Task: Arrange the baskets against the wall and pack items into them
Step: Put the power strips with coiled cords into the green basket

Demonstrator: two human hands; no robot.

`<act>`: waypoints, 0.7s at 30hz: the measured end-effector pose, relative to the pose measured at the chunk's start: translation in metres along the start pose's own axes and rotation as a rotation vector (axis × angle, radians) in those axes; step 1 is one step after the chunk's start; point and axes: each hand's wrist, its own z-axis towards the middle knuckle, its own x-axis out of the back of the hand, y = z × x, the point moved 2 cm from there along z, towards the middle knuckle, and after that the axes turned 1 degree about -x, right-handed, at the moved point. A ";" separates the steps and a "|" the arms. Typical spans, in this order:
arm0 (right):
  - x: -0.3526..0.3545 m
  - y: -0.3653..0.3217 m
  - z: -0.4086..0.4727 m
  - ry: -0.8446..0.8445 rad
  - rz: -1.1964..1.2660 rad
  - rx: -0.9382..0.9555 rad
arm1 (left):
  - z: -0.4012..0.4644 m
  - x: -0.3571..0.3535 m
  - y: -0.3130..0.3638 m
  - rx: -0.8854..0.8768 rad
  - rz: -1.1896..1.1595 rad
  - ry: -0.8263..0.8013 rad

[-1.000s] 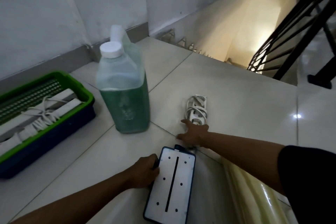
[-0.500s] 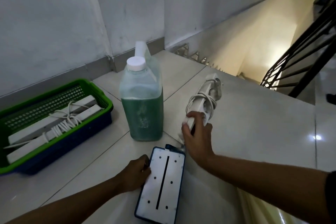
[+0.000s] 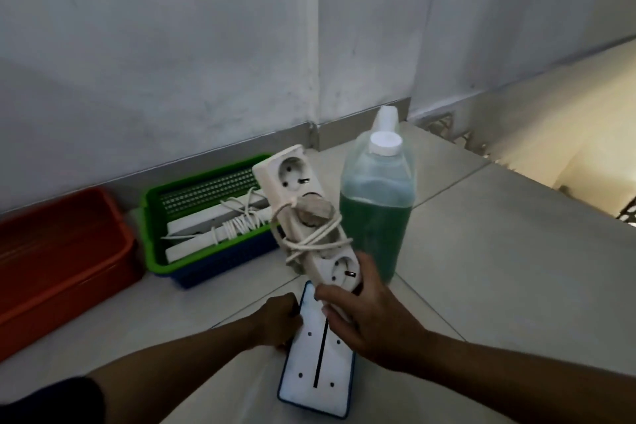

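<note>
Baskets, green (image 3: 206,217) and red (image 3: 62,251), line the wall at ten o'clock; right hand (image 3: 364,317) grips a power strip (image 3: 303,217), left hand (image 3: 278,323) grips a white panel (image 3: 316,372).

The white plastic power strip (image 3: 303,217) in the middle of the frame looks smooth, with a rubbery cord round it. The see-through plastic jug (image 3: 377,213) to its right is shiny. The green plastic basket (image 3: 206,206) has a holey mesh wall; the orange plastic basket (image 3: 58,251) at left is smooth. The pale floor tiles (image 3: 499,268) are glossy. The grey wall (image 3: 172,45) is matt and rough
</note>
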 end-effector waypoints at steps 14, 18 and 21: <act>-0.094 0.032 0.194 -0.255 -0.444 0.058 | 0.010 0.043 -0.057 0.209 -0.564 0.182; -0.125 0.040 0.247 -0.292 -0.509 0.143 | 0.005 0.109 -0.082 -0.079 -0.029 0.842; -0.147 0.050 0.279 -0.357 -0.468 0.095 | 0.007 0.146 -0.103 -0.090 0.129 1.023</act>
